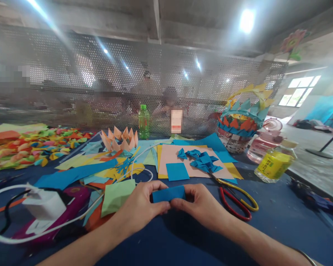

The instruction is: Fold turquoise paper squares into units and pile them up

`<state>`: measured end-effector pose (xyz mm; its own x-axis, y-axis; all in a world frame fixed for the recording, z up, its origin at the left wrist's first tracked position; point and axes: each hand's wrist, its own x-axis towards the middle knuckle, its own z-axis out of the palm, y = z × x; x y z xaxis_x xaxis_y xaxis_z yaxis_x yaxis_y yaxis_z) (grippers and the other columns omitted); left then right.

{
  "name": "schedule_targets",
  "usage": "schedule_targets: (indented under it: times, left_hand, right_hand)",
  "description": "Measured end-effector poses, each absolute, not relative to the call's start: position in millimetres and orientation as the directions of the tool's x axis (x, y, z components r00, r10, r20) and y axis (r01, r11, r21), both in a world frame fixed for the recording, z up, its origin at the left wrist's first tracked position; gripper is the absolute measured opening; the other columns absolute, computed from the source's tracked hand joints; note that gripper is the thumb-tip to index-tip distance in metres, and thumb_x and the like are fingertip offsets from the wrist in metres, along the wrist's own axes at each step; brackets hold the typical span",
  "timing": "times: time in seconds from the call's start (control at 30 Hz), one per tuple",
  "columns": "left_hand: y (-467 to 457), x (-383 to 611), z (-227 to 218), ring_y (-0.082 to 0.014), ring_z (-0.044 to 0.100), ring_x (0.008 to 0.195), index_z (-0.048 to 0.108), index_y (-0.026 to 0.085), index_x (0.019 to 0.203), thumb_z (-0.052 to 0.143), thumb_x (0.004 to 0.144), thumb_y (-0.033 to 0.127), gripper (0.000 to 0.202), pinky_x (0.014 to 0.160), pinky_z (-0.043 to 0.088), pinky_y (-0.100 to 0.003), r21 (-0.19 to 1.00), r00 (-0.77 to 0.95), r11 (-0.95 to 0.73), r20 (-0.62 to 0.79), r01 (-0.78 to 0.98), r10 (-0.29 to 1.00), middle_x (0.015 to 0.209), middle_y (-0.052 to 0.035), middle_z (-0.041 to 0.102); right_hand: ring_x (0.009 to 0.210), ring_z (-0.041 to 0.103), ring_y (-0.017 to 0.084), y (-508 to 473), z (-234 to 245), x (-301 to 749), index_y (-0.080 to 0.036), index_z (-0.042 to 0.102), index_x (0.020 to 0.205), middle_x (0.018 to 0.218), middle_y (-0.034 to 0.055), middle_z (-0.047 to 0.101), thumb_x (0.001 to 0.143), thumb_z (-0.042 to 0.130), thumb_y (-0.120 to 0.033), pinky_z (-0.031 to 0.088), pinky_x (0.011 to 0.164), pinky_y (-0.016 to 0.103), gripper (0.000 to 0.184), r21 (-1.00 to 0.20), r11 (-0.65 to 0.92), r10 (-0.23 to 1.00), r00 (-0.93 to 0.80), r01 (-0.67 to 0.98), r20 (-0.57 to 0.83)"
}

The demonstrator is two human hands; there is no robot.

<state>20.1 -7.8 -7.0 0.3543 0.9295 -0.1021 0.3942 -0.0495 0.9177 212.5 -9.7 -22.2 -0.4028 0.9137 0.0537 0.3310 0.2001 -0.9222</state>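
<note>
I sit in a paper-craft workshop; coloured paper sheets (195,159) and folded pieces (30,146) cover my table (274,218). A perforated metal screen (127,74) divides benches; scissors (238,201) lie nearby.

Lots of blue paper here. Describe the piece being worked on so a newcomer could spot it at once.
On the dark blue table, look at the near edge, where the left hand and right hand meet. Pinched between them is the folded blue strip. Unlike the flat blue square and the small blue pieces on the pink sheet behind, it is held at both ends.
</note>
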Motion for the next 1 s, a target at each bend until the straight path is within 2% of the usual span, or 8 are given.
schedule_targets:
  times: [0.13,0.33,0.47,0.63,0.77,0.83,0.9,1.0]
  left_hand:
    - [-6,19,-3,-0.0149,0.059,0.056,0.068,0.016,0.086,0.068,0.069,0.027,0.021,0.051,0.04,-0.022,0.899,0.338,-0.045,-0.118,0.436,0.934,0.059,0.0035,0.063]
    - [-8,20,1,-0.0162,0.059,0.057,0.067,0.017,0.084,0.067,0.071,0.031,0.019,0.053,0.04,-0.024,0.879,0.311,-0.088,-0.072,0.47,0.948,0.056,0.0036,0.061]
    - [-2,15,-2,-0.0187,0.064,0.066,0.064,0.017,0.091,0.061,0.072,0.03,0.022,0.062,0.046,-0.027,0.891,0.324,-0.115,-0.038,0.438,0.945,0.065,0.0015,0.066]
    - [10,7,-4,-0.0201,0.064,0.067,0.061,0.017,0.093,0.061,0.073,0.035,0.026,0.069,0.049,-0.031,0.904,0.299,-0.151,0.027,0.401,0.954,0.058,0.0036,0.058]
    - [8,9,-4,-0.0215,0.065,0.081,0.06,0.017,0.099,0.061,0.076,0.046,0.037,0.074,0.05,-0.031,0.923,0.352,-0.151,0.019,0.353,0.936,0.084,-0.0043,0.068]
    - [5,11,-4,-0.0212,0.063,0.084,0.064,0.017,0.095,0.064,0.075,0.046,0.035,0.074,0.048,-0.029,0.924,0.409,-0.147,-0.01,0.352,0.912,0.09,-0.0046,0.069]
    - [2,13,-4,-0.018,0.06,0.073,0.067,0.017,0.085,0.064,0.074,0.044,0.029,0.067,0.045,-0.026,0.916,0.444,-0.14,-0.045,0.375,0.895,0.08,-0.002,0.068]
    - [-1,15,-2,-0.0118,0.043,0.054,0.063,0.017,0.068,0.062,0.073,0.04,0.024,0.054,0.034,-0.023,0.89,0.429,-0.139,-0.069,0.435,0.901,0.059,0.0039,0.054]
  right_hand:
    - [0.062,0.049,0.013,-5,-23,216,-0.013,0.066,0.072,0.065,0.0005,0.061,0.08,0.064,-0.039,0.037,0.059,0.023,0.027,-0.904,0.212,0.918,-0.394,0.373,0.052]
    - [0.061,0.049,0.013,-3,-21,217,-0.014,0.063,0.068,0.063,0.0005,0.06,0.08,0.062,-0.039,0.037,0.059,0.024,0.028,-0.89,0.235,0.921,-0.382,0.39,0.076]
    - [0.059,0.05,0.013,5,-19,224,-0.014,0.063,0.066,0.062,0.0011,0.06,0.079,0.06,-0.041,0.037,0.058,0.024,0.03,-0.862,0.241,0.94,-0.327,0.447,0.093]
    - [0.061,0.051,0.015,15,-15,234,-0.014,0.065,0.064,0.063,0.0032,0.061,0.079,0.058,-0.04,0.036,0.057,0.025,0.032,-0.812,0.266,0.958,-0.238,0.519,0.162]
    - [0.059,0.049,0.014,10,-15,229,-0.014,0.063,0.063,0.061,0.0019,0.06,0.078,0.06,-0.041,0.036,0.055,0.025,0.032,-0.847,0.259,0.949,-0.286,0.465,0.133]
    - [0.059,0.048,0.013,3,-17,223,-0.014,0.062,0.065,0.062,0.001,0.059,0.079,0.06,-0.042,0.036,0.056,0.024,0.031,-0.88,0.233,0.944,-0.315,0.415,0.101]
    - [0.061,0.048,0.013,-2,-18,218,-0.013,0.062,0.069,0.065,0.001,0.059,0.08,0.061,-0.042,0.036,0.058,0.025,0.031,-0.902,0.216,0.937,-0.338,0.374,0.084]
    - [0.061,0.046,0.013,-4,-19,216,-0.013,0.061,0.069,0.064,0.0004,0.058,0.078,0.063,-0.043,0.035,0.058,0.025,0.031,-0.913,0.197,0.935,-0.35,0.356,0.066]
